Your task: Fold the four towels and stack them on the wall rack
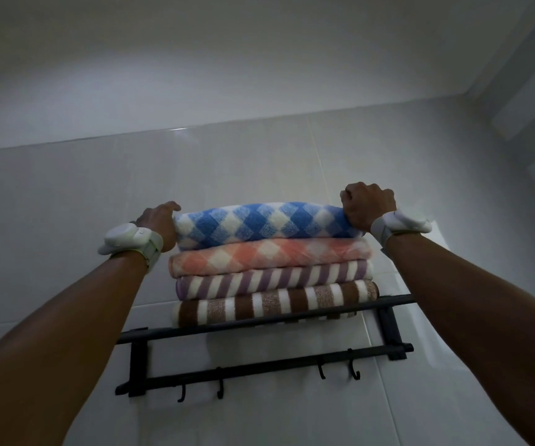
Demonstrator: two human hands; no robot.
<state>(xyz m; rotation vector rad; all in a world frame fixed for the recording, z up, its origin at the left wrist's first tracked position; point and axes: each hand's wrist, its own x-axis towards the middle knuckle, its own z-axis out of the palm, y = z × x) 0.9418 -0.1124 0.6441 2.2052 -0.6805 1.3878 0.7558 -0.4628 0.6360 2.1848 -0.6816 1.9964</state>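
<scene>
Four folded towels are stacked on the black wall rack (259, 326). The brown striped towel (276, 304) lies at the bottom, the purple striped towel (272, 278) on it, then the orange checked towel (269, 255). On top lies the blue checked towel (259, 225). My left hand (160, 223) holds its left end, thumb over the top edge. My right hand (367, 204) grips its right end with curled fingers. Both wrists wear white bands.
The rack hangs on a white tiled wall (66, 220), with a lower bar carrying several black hooks (219, 386). The ceiling (227, 59) is close above, and a side wall stands at the right.
</scene>
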